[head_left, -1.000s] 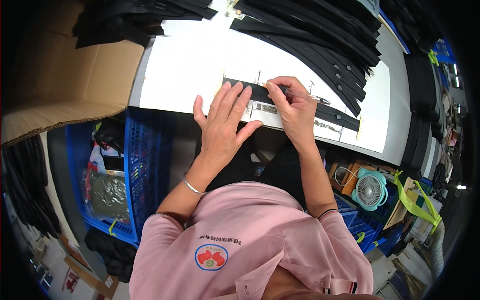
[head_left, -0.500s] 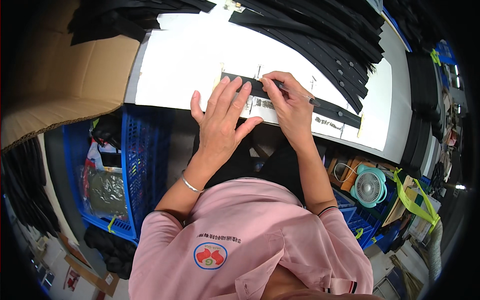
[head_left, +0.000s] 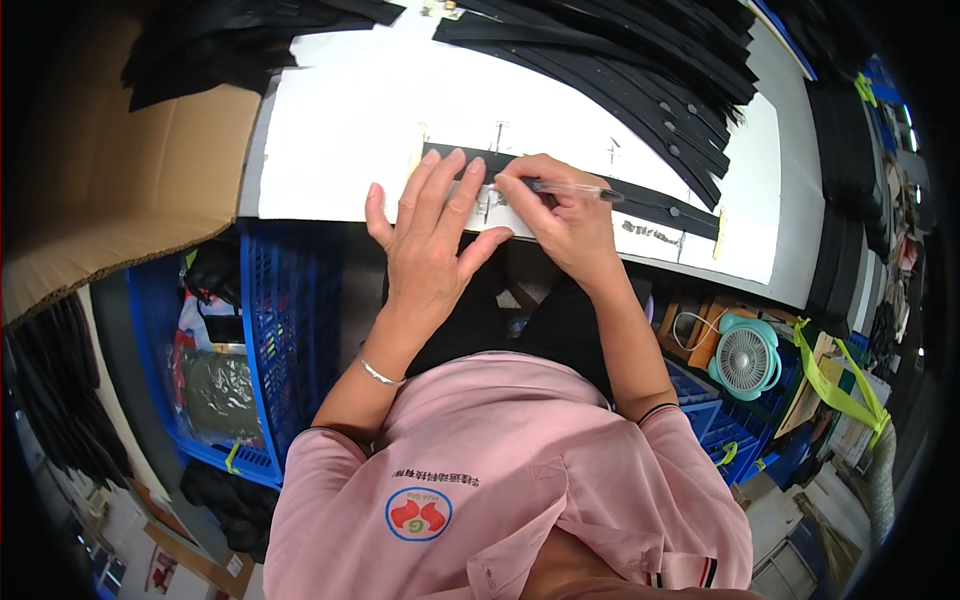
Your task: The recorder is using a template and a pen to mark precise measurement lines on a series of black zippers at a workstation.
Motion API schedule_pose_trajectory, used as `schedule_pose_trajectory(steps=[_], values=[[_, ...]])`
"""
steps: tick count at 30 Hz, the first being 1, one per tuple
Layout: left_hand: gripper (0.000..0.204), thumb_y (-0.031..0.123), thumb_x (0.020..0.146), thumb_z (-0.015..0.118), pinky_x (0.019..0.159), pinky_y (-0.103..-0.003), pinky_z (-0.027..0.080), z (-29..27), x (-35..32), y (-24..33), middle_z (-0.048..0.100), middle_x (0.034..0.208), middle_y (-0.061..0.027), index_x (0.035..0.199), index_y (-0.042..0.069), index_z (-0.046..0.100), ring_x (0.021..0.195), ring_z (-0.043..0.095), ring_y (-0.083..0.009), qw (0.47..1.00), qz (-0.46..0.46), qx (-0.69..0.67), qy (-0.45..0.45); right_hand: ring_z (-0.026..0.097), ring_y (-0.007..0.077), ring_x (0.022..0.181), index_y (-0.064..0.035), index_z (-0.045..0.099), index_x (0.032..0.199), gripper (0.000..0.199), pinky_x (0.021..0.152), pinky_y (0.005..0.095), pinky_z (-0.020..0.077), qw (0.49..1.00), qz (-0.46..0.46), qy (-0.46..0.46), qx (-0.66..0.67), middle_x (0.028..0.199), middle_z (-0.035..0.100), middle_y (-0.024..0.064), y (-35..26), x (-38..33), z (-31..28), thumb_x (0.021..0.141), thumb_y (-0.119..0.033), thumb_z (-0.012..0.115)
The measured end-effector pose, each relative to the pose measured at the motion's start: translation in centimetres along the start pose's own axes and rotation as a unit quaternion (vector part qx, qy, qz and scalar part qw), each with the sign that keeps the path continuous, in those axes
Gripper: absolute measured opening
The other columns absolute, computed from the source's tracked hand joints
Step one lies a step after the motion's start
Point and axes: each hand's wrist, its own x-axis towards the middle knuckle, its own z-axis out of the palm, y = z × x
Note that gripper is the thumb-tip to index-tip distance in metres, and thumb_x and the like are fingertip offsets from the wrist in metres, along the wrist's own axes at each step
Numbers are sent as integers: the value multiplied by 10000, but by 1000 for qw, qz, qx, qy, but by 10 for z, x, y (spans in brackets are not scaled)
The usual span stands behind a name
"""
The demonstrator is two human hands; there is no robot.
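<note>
Strip, black (head_left: pixel 655 207), is laid across the white sheet (head_left: pixel 340 110) at upper centre, its ends set beside yellowish tape pieces (head_left: pixel 721 232), probably for alignment. It is pressed under the spread fingers of the left hand (head_left: pixel 430 235), presumably against slipping. A pen (head_left: pixel 575 189) is pinched in the right hand (head_left: pixel 570 225), close beside the left; tip contact cannot be told. Other strips (head_left: pixel 620 65) are piled at upper right, apparently for easy reach.

A pink shirt (head_left: pixel 540 410) with dark-trimmed sleeves (head_left: pixel 664 428) and oval emblem (head_left: pixel 419 514) accompanies black trousers (head_left: pixel 562 335) and a silver bangle (head_left: pixel 380 374)
</note>
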Motion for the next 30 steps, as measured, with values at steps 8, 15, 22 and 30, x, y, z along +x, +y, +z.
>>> schedule_pose_trajectory(steps=[8, 15, 22, 30], values=[[691, 456, 837, 781, 1191, -544, 34, 0, -2, -2, 538, 1472, -40, 1430, 158, 587, 1429, 411, -230, 1000, -6, 15, -13, 587, 44, 669, -11, 707, 939, 77, 580, 214, 456, 990, 65, 92, 82, 790, 695, 14, -1, -18, -38, 937, -84, 684], [674, 455, 853, 777, 1199, -547, 15, -1, -1, 0, 538, 1472, -59, 1420, 140, 594, 1436, 400, -240, 999, 2, 31, -11, 513, 25, 613, -17, 698, 950, 84, 536, 206, 381, 984, 60, 164, -23, 725, 646, -14, 33, -29, -77, 953, -99, 680], [695, 412, 858, 783, 1203, -564, 6, -7, 1, 5, 505, 1504, -72, 1454, 130, 561, 1459, 373, -254, 999, -10, 31, -39, 515, 33, 595, -21, 699, 925, 97, 527, 206, 379, 984, 60, 163, -30, 722, 646, -12, 36, -29, -74, 951, -114, 691], [702, 400, 869, 777, 1204, -569, -7, -8, 2, 5, 487, 1519, -72, 1471, 128, 541, 1468, 359, -261, 998, -15, 31, -48, 540, 39, 601, -21, 709, 938, 86, 521, 208, 394, 981, 59, 185, 7, 743, 673, 7, 36, -34, -75, 943, -107, 703]])
